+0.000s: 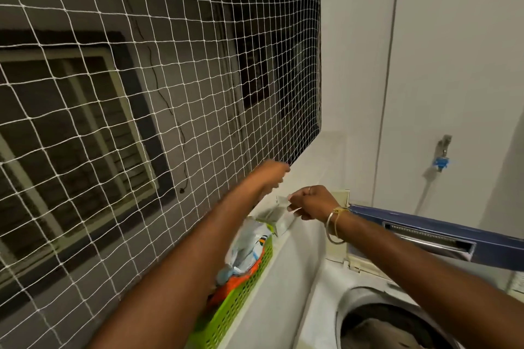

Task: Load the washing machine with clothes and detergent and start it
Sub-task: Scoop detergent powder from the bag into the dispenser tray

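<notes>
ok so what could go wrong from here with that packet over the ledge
1. The right hand pinches a small pale packet above the green basket; if it is torn there, contents might spill onto the ledge rather than into the washing machine drum.
2. The left hand is blurred beside the netting and could snag.

Washer (354, 300) lid up, clothes (388, 331) in drum; detergent packet (279, 214) on ledge.
</notes>
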A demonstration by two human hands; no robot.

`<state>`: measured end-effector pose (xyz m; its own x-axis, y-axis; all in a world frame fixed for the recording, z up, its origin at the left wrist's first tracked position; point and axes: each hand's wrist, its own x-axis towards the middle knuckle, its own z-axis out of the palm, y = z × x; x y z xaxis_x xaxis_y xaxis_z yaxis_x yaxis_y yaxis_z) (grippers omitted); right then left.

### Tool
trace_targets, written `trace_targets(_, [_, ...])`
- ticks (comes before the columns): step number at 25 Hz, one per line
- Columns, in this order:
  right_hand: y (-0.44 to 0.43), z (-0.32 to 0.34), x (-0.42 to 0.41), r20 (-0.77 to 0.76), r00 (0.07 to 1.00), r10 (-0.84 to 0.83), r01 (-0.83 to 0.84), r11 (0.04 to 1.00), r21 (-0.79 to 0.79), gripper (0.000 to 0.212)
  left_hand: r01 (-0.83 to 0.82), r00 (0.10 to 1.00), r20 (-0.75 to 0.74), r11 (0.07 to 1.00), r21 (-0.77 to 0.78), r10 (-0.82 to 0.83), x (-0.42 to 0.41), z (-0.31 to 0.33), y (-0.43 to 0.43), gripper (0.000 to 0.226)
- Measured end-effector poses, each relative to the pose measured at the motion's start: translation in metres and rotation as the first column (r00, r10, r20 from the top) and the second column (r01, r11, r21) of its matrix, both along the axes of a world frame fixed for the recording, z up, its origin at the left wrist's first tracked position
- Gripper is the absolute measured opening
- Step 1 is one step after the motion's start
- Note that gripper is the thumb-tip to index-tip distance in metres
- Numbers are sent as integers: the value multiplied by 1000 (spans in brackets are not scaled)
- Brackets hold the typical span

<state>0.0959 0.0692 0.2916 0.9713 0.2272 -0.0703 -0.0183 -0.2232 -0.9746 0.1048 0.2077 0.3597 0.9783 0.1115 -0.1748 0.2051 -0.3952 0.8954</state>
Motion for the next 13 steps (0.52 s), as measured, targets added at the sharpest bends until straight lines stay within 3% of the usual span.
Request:
trace_targets(3, [-3, -1, 17, -34, 997, -66, 66, 998, 9, 13, -149, 981, 137, 987, 67, 139, 12, -1, -48, 36])
trace_targets(7, [-17, -9, 39, 15, 990, -142, 143, 977, -158, 27, -311, 905, 309, 950, 12, 293, 11, -26, -96, 41])
trace_targets(10, [-29, -23, 57, 12, 993, -115, 114, 955, -275, 14, -380, 870, 315, 923, -63, 380, 12, -69, -103, 50])
trace_targets(13, [-30, -40, 68, -16, 993, -117, 107, 947, -304, 30, -468, 836, 316, 884, -20, 449, 9, -105, -102, 56])
